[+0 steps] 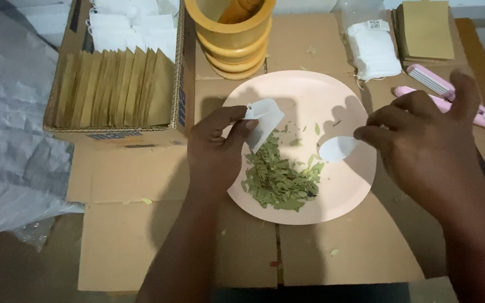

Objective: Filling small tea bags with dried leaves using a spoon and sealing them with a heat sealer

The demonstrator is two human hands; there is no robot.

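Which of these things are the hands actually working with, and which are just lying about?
In use:
left hand pinching a small white bag
right hand over the pink plate
dried green leaves

Lying about:
yellow mortar
box of brown envelopes
pink sealer

left hand (215, 147) pinching, right hand (422, 143) half-open

A brown cardboard box (120, 73) of tan envelopes stands upper left; a clear bag (373, 47) of white sachets upper right.
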